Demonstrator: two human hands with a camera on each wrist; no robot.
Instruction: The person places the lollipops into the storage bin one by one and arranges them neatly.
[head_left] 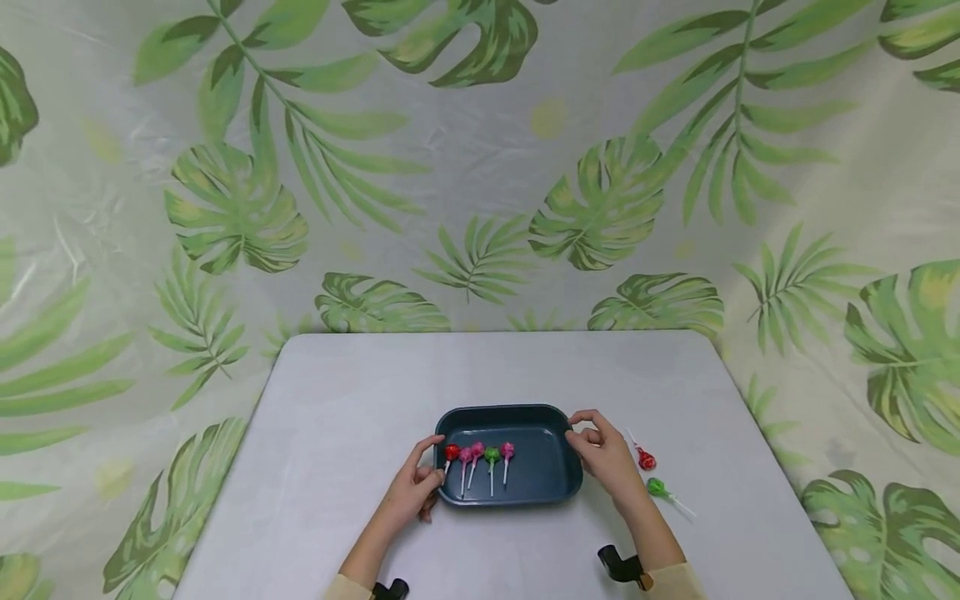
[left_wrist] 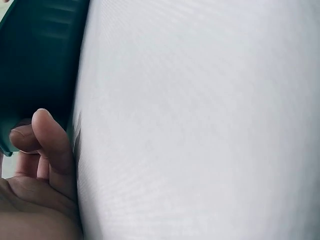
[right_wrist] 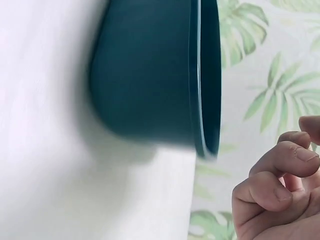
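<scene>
Tray (head_left: 542,468) lies on table (head_left: 360,392), between hands. Left hand (head_left: 409,493) grips its left end; right hand (head_left: 604,453) reaches right rim, hold unconfirmed. Level handling advised: lollipops (head_left: 492,456) could roll.

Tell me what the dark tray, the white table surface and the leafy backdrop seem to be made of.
Dark tray: probably plastic, smooth with a soft sheen; the rim catches a thin highlight, though coated metal is possible.
White table surface: perhaps cloth, matte; the left wrist view shows faint, fine texture.
Leafy backdrop: likely plastic sheeting or coated fabric, with glossy patches and creases.
</scene>
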